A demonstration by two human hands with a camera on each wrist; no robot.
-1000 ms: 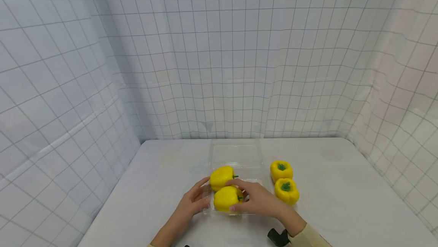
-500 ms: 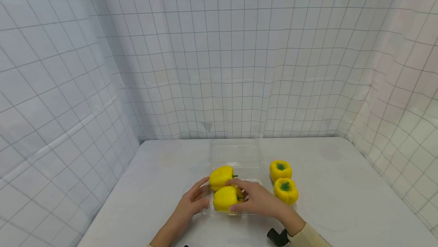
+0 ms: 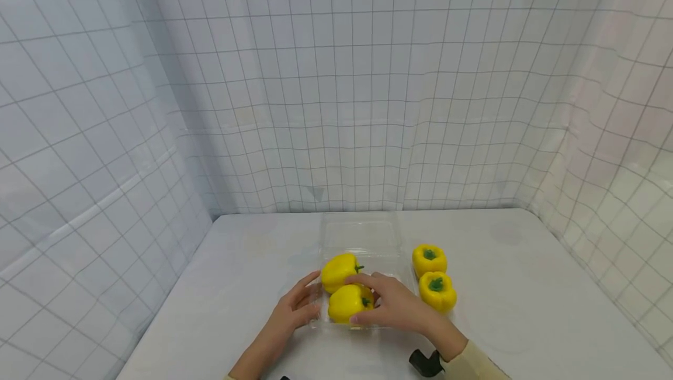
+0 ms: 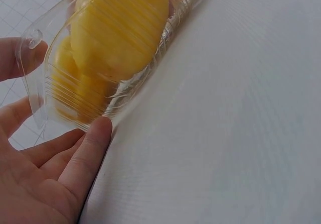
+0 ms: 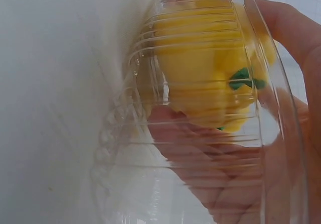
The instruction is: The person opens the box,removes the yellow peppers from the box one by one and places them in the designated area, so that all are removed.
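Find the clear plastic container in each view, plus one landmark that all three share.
Head: container at lower centre.
Left wrist: container in the upper left, reaching the top edge.
Right wrist: container mostly right of centre.
Shared landmark: the yellow peppers inside it.

Peppers (image 3: 344, 305) are yellow with green stems (image 3: 436, 285), the curtain (image 3: 336, 87) white, grey-gridded, the sleeve (image 3: 469, 364) perhaps cream.

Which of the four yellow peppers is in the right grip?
The near pepper in the box, held by the right grip. The far pepper lies behind it in the box; the other two stand stem-up on the table.
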